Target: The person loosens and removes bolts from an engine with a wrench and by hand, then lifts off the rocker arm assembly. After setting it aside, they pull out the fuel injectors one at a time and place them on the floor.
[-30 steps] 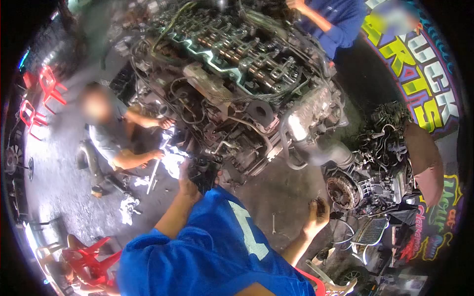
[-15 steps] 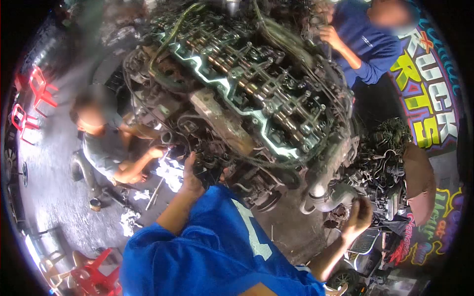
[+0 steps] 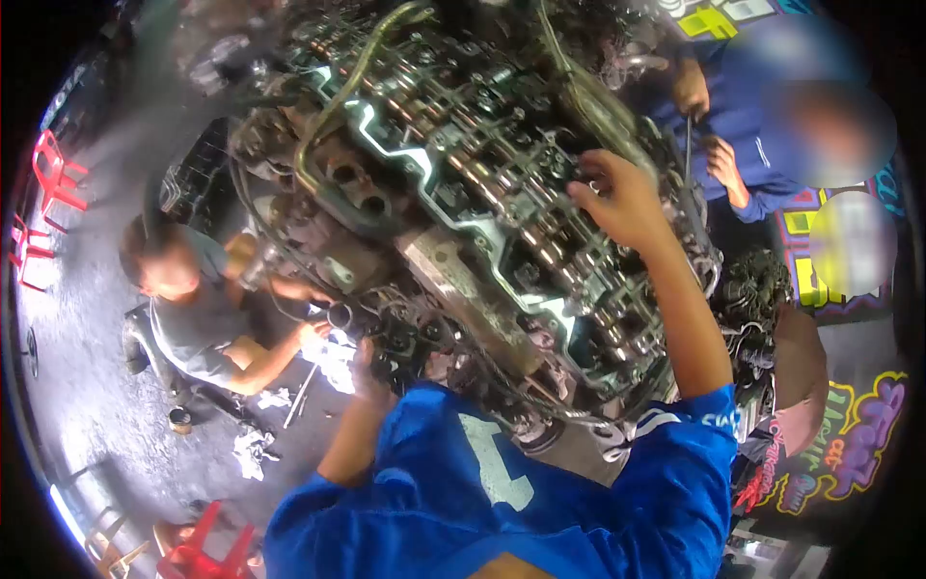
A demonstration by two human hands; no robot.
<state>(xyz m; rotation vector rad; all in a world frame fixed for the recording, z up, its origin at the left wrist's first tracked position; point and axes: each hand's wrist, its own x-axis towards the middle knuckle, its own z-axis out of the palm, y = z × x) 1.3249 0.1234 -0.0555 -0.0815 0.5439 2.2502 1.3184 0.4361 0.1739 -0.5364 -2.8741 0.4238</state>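
Note:
My right hand [image 3: 622, 198] reaches over the top of a large engine [image 3: 463, 280], its fingers curved and the thumb apart from them. Close under the fingertips runs the row of shiny rocker arms [image 3: 526, 207] along the bare cylinder head. A bright, wavy metal edge [image 3: 420, 159] borders this row on the near side. Low at the engine's left flank is my left hand [image 3: 371, 376], blurred, with the thumb up beside something dark; I cannot tell what it holds.
A person in grey [image 3: 207, 323] crouches at the engine's left side. Across the engine, a person in dark blue [image 3: 752, 125] holds a thin rod. White rags [image 3: 253, 452] and a pipe [image 3: 169, 362] lie on the floor. Red chairs [image 3: 58, 174] stand at the far left.
My right hand has swung up from the engine's lower right end to above the rocker arms. My left hand stays low by the left flank. The view has shifted.

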